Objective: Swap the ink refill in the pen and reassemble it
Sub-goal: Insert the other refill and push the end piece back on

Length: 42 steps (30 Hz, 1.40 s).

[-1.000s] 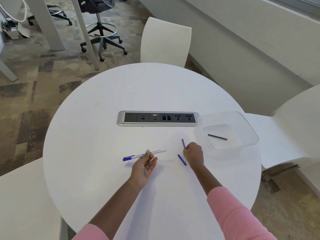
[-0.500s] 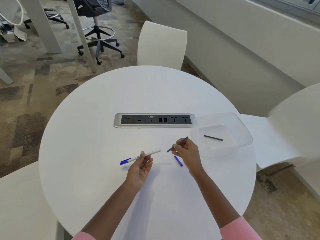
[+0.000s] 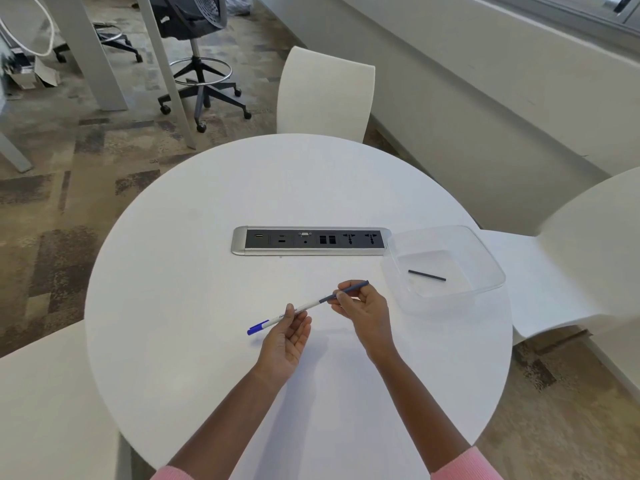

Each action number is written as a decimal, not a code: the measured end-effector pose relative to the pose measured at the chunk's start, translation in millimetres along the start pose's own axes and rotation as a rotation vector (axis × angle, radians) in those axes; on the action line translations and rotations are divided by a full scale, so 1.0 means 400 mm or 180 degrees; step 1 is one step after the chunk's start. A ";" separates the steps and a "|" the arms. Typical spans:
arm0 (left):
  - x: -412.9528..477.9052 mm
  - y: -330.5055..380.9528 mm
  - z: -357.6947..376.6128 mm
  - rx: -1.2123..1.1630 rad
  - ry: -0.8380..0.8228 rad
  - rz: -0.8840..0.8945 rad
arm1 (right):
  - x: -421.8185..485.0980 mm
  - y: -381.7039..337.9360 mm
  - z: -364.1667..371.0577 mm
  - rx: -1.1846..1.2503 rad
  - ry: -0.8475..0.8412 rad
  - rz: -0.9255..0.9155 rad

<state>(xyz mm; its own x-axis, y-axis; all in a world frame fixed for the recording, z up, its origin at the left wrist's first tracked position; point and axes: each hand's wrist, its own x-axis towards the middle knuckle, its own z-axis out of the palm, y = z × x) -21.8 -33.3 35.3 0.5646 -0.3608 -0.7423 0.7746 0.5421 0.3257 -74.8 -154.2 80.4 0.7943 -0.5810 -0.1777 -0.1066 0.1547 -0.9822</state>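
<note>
White pen barrel [image 3: 300, 309] pinched by left hand [image 3: 285, 344] near power strip [image 3: 311, 241] — right hand [image 3: 363, 311] pinches thin refill [image 3: 346, 291]; light, stiff, slippery — grip it mid-shaft.

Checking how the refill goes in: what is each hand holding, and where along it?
Left hand pinches the white pen barrel mid-length. Right hand grips the dark grey refill near its middle, at the barrel's open end.

Round white table [image 3: 207, 271] fills the centre, a silver-edged socket panel [image 3: 311, 241] sunk mid-frame. White chairs [image 3: 325, 95] ring it; a black swivel stool [image 3: 201, 64] stands upper left on patterned carpet [image 3: 52, 209].
</note>
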 end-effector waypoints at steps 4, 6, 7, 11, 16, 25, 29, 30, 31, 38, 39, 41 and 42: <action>-0.005 0.004 0.001 -0.0015 0.0012 0.0002 | -0.001 -0.005 0.003 0.0150 0.0081 -0.0040; -0.007 0.004 0.002 -0.0011 0.0011 -0.0003 | -0.001 -0.008 0.003 0.0198 0.0113 -0.0061; -0.008 0.005 0.002 -0.0010 0.0017 -0.0005 | -0.001 -0.010 0.002 0.0222 0.0128 -0.0067; -0.012 0.008 0.003 -0.0013 0.0031 -0.0017 | -0.001 -0.013 0.000 0.0243 0.0128 -0.0055; -0.014 0.007 0.006 -0.0024 0.0008 -0.0036 | -0.001 -0.013 0.002 0.0048 0.0051 -0.0082; -0.016 0.002 0.014 -0.0073 -0.0009 -0.0078 | 0.005 -0.011 0.000 -0.0936 -0.0106 -0.0435; -0.016 0.005 0.014 -0.0107 -0.0049 -0.0126 | 0.013 -0.015 -0.003 -0.0852 -0.0307 -0.0258; -0.016 0.006 0.014 -0.0108 -0.0064 -0.0139 | 0.014 -0.016 -0.003 -0.0838 -0.0409 -0.0209; -0.016 0.006 0.015 -0.0106 -0.0074 -0.0148 | 0.015 -0.016 -0.003 -0.0887 -0.0485 -0.0194; -0.014 0.007 0.018 -0.0176 -0.0171 -0.0152 | 0.015 -0.008 -0.002 -0.1425 -0.0638 -0.0402; -0.014 0.009 0.018 -0.0206 -0.0182 -0.0157 | 0.016 -0.007 -0.006 -0.1445 -0.0631 -0.0386; -0.014 0.014 0.019 -0.0255 -0.0200 -0.0158 | 0.022 -0.004 -0.018 -0.1508 -0.0542 -0.0383; -0.014 0.017 0.019 -0.0268 -0.0204 -0.0153 | 0.027 -0.001 -0.026 -0.1565 -0.0454 -0.0381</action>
<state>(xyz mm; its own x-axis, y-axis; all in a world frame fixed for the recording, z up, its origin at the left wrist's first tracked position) -17.5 -33.4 46.1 0.5465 -0.4345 -0.7160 0.7762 0.5838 0.2382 -72.5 -168.9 78.3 0.8880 -0.4517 -0.0861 -0.2511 -0.3194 -0.9137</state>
